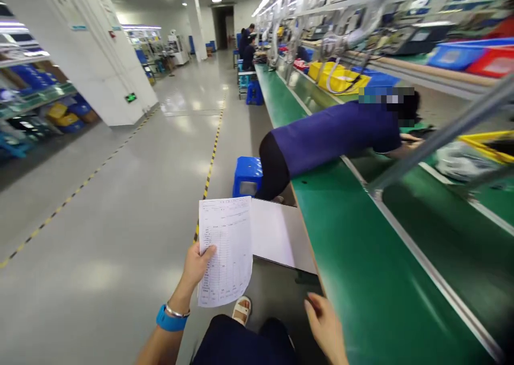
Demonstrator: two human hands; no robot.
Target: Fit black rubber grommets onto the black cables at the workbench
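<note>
My left hand (198,263) is closed on a printed form (233,279), a paper sheet with a table of rows, with the thumb pressed on its front near the left edge. The sheet is held up in front of me, slightly curled at the bottom right. My right hand (323,322) is beside the edge of the green workbench (361,279). Its thumb and index finger are loosely bent and apart, with nothing seen between them; the other fingers are mostly hidden. Behind the form, a white flat panel (281,234) reaches toward the bench edge.
A person in a blue shirt (329,135) leans far over the bench ahead. Near their legs stands a blue stool (247,175). A grey metal strut (433,135) slants over the bench at right. Yellow bins (341,78) line the far side. A striped floor line (214,151) runs along the aisle.
</note>
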